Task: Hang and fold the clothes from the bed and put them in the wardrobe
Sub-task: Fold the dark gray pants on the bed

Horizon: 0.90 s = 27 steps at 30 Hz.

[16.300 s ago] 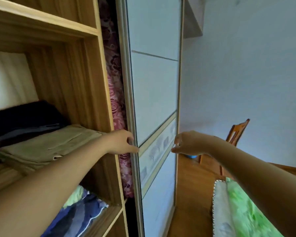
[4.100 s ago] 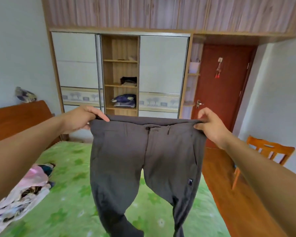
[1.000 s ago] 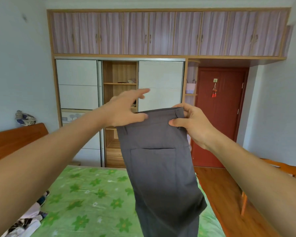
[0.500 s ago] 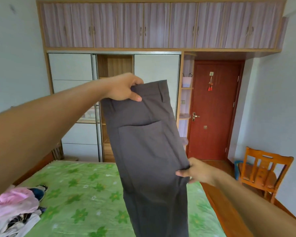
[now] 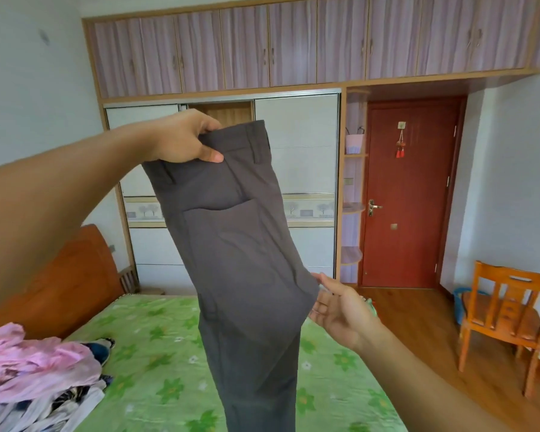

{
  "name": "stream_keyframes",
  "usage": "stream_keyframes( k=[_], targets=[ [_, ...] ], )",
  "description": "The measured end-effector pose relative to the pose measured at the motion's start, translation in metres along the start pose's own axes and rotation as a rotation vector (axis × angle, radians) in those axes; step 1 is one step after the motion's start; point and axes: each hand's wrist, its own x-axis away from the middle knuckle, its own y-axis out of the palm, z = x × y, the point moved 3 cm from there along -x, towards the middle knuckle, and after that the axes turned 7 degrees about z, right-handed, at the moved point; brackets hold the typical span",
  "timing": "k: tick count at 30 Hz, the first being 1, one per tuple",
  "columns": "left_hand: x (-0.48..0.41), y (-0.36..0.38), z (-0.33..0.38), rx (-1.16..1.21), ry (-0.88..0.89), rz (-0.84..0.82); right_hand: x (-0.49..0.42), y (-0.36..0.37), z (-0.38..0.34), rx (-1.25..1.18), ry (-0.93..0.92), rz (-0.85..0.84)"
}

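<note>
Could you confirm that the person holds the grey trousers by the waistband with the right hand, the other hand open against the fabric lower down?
Not quite: the head view shows the left hand gripping the waistband of the grey trousers; the right hand is the open one lower down.

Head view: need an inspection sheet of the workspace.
Surface: bed, green flowered sheet.
Job's things: grey trousers folded leg on leg, hanging above bed; clothes pile at bed's left; wardrobe, gap between sliding doors.
Clutter: blue object beside chair, unclear.
Grips: left hand pinches waistband; right hand open at trousers' edge.
Cables: nothing seen.
Surroundings: red door closed; wooden chair.
</note>
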Motion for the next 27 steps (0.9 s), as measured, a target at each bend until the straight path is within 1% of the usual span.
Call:
stream_keyframes(
  k=[2, 4, 6, 7, 9, 13, 15, 17, 19, 20, 23, 25, 27],
  targets=[
    [0.004, -0.005, -0.008, 0.01, -0.028, 0.006, 0.002, 0.006, 0.007, -0.032, 0.033, 0.011],
    [0.007, -0.008, -0.014, 0.012, -0.038, 0.015, 0.005, 0.013, 0.018, -0.055, 0.145, -0.029],
    [0.01, -0.009, -0.019, 0.008, -0.052, 0.013, 0.009, 0.017, 0.022, 0.005, 0.207, -0.088],
    [0.011, -0.009, -0.022, 0.004, -0.063, 0.005, 0.01, 0.021, 0.02, 0.027, 0.206, -0.117],
    [0.014, -0.008, -0.029, -0.006, -0.083, -0.015, 0.012, 0.025, 0.009, 0.017, 0.144, -0.147],
    [0.019, -0.011, -0.041, 0.028, -0.115, -0.013, 0.014, 0.023, -0.014, -0.013, -0.023, -0.146],
    [0.02, -0.013, -0.045, 0.03, -0.128, -0.017, 0.019, 0.023, -0.023, 0.113, -0.078, -0.154],
    [0.019, -0.014, -0.049, 0.036, -0.136, -0.019, 0.022, 0.024, -0.037, 0.274, -0.144, -0.099],
    [0.019, -0.016, -0.051, 0.051, -0.14, -0.018, 0.023, 0.023, -0.051, 0.324, -0.172, -0.028],
    [0.018, -0.017, -0.052, 0.061, -0.144, -0.017, 0.024, 0.022, -0.058, 0.279, -0.152, -0.009],
    [0.017, -0.017, -0.054, 0.086, -0.148, -0.006, 0.025, 0.019, -0.069, 0.113, -0.007, -0.013],
    [0.016, -0.015, -0.053, 0.101, -0.145, 0.0, 0.028, 0.018, -0.066, 0.125, 0.096, -0.01],
    [0.015, -0.011, -0.049, 0.108, -0.135, -0.012, 0.029, 0.016, -0.055, 0.128, 0.162, -0.028]
  ],
)
